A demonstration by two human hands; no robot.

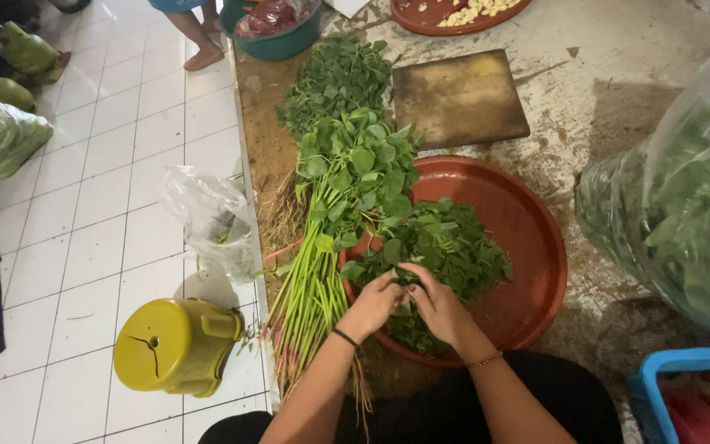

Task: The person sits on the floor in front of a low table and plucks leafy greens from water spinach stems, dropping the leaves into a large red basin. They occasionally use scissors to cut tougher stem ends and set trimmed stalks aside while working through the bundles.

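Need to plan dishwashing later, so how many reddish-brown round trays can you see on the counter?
2. One large tray sits under both hands, holding picked leaves. The second is at the counter's far edge, cut off by the frame, with pale pieces on it. Others may lie out of view.

left hand (pixel 374 300) fingers curled, pinching; right hand (pixel 437 302) fingers bent, pinching; hands touching; forearms converge

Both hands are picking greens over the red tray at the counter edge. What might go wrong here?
The leafy stem bundle lies along the counter edge with its root ends past it; a nudge from the left hand might tip stems onto the tiled floor. Leaves picked by the right hand may spill over the red tray rim.
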